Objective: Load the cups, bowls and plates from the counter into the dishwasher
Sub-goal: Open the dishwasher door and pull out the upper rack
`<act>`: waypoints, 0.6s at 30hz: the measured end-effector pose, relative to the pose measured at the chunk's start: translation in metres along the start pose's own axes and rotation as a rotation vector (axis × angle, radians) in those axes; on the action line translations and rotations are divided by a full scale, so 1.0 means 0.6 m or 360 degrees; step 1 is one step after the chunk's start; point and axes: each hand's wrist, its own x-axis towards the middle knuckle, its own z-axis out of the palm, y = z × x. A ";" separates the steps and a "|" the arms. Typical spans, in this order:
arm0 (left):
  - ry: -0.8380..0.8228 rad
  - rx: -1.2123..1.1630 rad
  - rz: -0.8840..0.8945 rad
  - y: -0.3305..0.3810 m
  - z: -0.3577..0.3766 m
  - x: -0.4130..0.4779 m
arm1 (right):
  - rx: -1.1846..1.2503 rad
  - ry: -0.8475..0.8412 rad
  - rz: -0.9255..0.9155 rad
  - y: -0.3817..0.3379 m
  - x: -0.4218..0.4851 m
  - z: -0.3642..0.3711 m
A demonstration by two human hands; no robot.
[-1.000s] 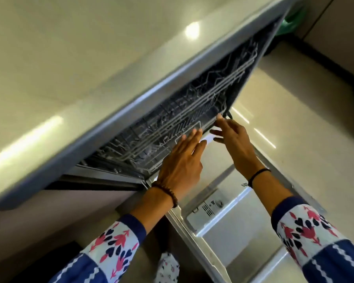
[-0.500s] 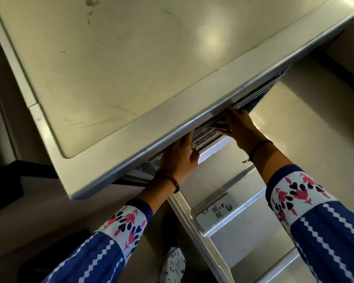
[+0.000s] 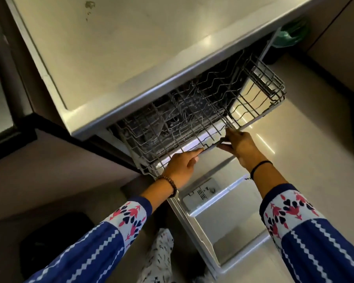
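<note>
Gripping the front rail of the wire rack (image 3: pixel 194 119), the left hand (image 3: pixel 180 167) and right hand (image 3: pixel 242 148) sit side by side. The wire rack projects from under the desk (image 3: pixel 121 58), above the open dishwasher door (image 3: pixel 229 219).

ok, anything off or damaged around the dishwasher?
Only a brownish stain with small specks below it on the countertop. The rack, held at its front rim by the left hand and right hand, is empty, with no bent wires visible.
</note>
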 end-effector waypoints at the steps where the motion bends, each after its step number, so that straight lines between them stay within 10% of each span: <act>1: -0.0026 -0.0048 -0.0022 0.007 0.018 -0.017 | -0.0008 0.0016 -0.0021 0.015 -0.014 -0.022; 18: -0.0323 -0.0217 -0.0080 0.106 0.257 -0.207 | 0.0050 0.0131 -0.0086 0.195 -0.194 -0.280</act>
